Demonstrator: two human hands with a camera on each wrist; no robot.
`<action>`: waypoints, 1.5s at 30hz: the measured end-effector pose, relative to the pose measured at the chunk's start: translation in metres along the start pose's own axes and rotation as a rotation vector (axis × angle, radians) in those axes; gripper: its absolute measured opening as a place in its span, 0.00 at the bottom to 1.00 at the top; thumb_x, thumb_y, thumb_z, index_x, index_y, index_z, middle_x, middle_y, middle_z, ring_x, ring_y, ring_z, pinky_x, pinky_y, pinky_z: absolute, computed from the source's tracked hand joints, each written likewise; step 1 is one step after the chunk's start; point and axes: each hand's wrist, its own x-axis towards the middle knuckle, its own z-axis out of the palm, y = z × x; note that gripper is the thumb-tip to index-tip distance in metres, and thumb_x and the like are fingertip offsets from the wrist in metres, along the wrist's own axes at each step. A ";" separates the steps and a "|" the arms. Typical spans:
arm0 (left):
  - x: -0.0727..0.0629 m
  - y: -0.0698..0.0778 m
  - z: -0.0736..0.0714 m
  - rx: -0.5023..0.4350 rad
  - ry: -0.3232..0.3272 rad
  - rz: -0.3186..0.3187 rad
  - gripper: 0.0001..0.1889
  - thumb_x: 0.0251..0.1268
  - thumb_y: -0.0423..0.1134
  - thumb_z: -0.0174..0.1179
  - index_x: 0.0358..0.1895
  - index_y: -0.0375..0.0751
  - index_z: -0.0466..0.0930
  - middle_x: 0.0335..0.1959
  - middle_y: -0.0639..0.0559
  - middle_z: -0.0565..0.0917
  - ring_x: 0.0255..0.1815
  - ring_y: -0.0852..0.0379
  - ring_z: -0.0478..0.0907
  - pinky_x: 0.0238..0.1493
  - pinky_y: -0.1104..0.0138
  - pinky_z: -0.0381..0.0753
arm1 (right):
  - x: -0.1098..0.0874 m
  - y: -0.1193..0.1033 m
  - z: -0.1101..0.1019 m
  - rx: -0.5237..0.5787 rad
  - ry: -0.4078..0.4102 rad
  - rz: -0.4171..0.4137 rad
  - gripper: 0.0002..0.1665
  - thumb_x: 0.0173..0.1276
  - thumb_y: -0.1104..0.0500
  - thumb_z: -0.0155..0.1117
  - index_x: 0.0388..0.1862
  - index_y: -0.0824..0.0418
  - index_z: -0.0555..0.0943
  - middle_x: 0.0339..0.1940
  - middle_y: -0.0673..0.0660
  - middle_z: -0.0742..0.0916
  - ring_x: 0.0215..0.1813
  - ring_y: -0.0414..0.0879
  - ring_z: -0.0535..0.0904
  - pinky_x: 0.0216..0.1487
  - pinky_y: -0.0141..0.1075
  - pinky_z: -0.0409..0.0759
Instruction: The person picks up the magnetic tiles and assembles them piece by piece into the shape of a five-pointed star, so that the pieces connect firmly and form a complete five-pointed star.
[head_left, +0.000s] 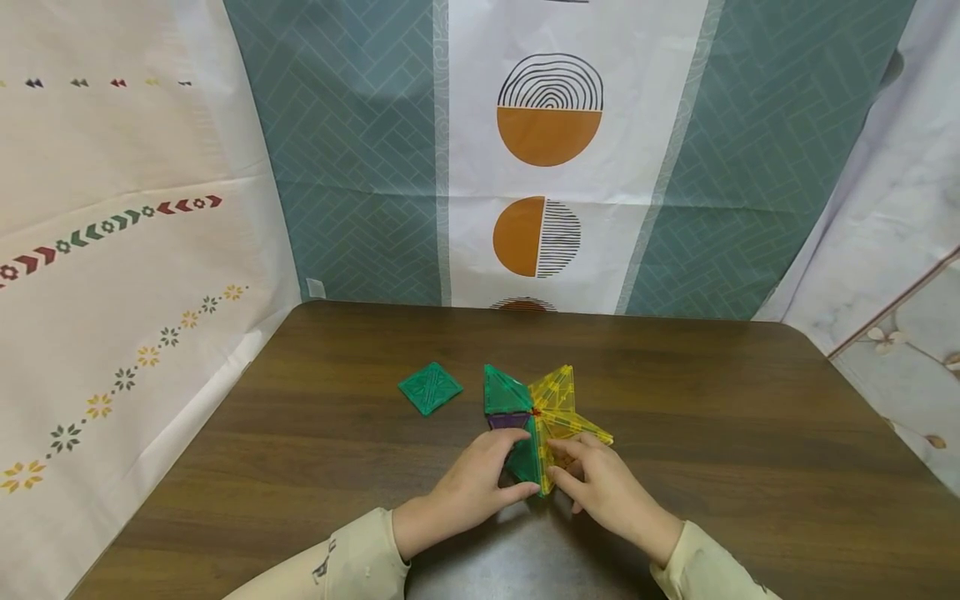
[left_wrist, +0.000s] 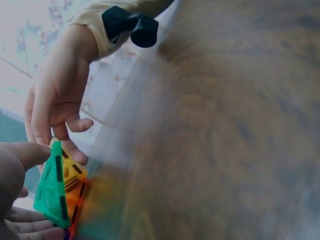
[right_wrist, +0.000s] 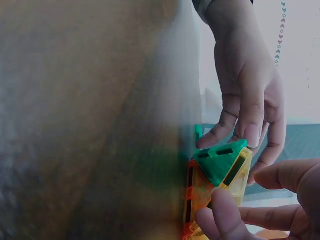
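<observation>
A star-like build of see-through magnetic tiles sits in front of me, its pieces meeting around a raised centre. My left hand (head_left: 471,486) spans a green triangular magnetic tile (head_left: 525,460) on the near side, thumb at its near tip. In the left wrist view the thumb touches the upper corner of this green tile (left_wrist: 52,185). My right hand (head_left: 606,490) holds the adjoining yellow triangular magnetic tile (head_left: 546,467) with thumb and fingers. Both tiles stand tilted, edges together. In the right wrist view, orange tiles (right_wrist: 192,200) show beneath.
Another green triangle (head_left: 502,392) and a purple piece (head_left: 508,421) belong to the build's left side; yellow points (head_left: 557,387) extend right. Apart from it, a green diamond shape (head_left: 431,388) lies to the left on the brown wooden table (head_left: 322,433). Patterned cloths hang around.
</observation>
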 end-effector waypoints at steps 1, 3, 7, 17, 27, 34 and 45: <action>0.000 0.000 0.000 0.008 0.000 0.006 0.31 0.62 0.51 0.64 0.63 0.38 0.69 0.62 0.46 0.76 0.62 0.49 0.74 0.60 0.58 0.77 | 0.000 0.000 0.000 0.011 -0.005 0.001 0.28 0.68 0.57 0.62 0.62 0.72 0.73 0.42 0.61 0.78 0.16 0.33 0.74 0.24 0.27 0.76; -0.001 -0.001 -0.001 0.024 0.000 0.022 0.30 0.63 0.50 0.63 0.63 0.39 0.69 0.62 0.46 0.76 0.63 0.49 0.74 0.60 0.58 0.77 | 0.001 -0.001 -0.001 0.019 -0.014 -0.001 0.27 0.69 0.57 0.61 0.62 0.73 0.73 0.43 0.62 0.78 0.16 0.33 0.74 0.21 0.27 0.75; -0.001 -0.003 -0.007 0.052 0.018 0.064 0.27 0.65 0.49 0.62 0.63 0.40 0.69 0.61 0.47 0.77 0.63 0.49 0.74 0.60 0.58 0.77 | 0.002 -0.006 -0.006 -0.016 -0.030 -0.012 0.26 0.69 0.55 0.61 0.60 0.70 0.75 0.41 0.59 0.79 0.16 0.34 0.73 0.21 0.27 0.75; 0.007 -0.019 -0.045 0.093 0.131 0.094 0.28 0.61 0.46 0.66 0.62 0.39 0.70 0.59 0.46 0.78 0.63 0.48 0.74 0.61 0.57 0.76 | 0.022 -0.028 -0.036 -0.193 -0.027 -0.104 0.21 0.67 0.55 0.64 0.56 0.63 0.80 0.42 0.54 0.84 0.36 0.37 0.79 0.31 0.27 0.76; 0.018 -0.057 -0.081 0.201 0.177 0.070 0.33 0.56 0.44 0.70 0.64 0.40 0.69 0.60 0.44 0.77 0.62 0.46 0.74 0.60 0.56 0.77 | 0.074 -0.052 -0.059 -0.155 -0.129 -0.156 0.22 0.67 0.56 0.64 0.58 0.60 0.79 0.45 0.54 0.86 0.41 0.41 0.81 0.40 0.32 0.82; 0.023 -0.092 -0.094 0.187 0.129 -0.024 0.37 0.52 0.46 0.72 0.66 0.40 0.68 0.61 0.41 0.76 0.64 0.41 0.72 0.63 0.50 0.74 | 0.118 -0.070 -0.055 -0.146 -0.187 -0.198 0.21 0.69 0.56 0.62 0.59 0.59 0.78 0.44 0.53 0.86 0.40 0.41 0.82 0.42 0.34 0.81; 0.026 -0.134 -0.097 0.114 0.025 -0.137 0.40 0.48 0.49 0.74 0.66 0.42 0.68 0.64 0.41 0.74 0.65 0.39 0.69 0.64 0.45 0.70 | 0.175 -0.079 -0.029 -0.143 -0.311 -0.148 0.21 0.68 0.55 0.63 0.59 0.58 0.78 0.47 0.52 0.86 0.49 0.45 0.81 0.53 0.38 0.80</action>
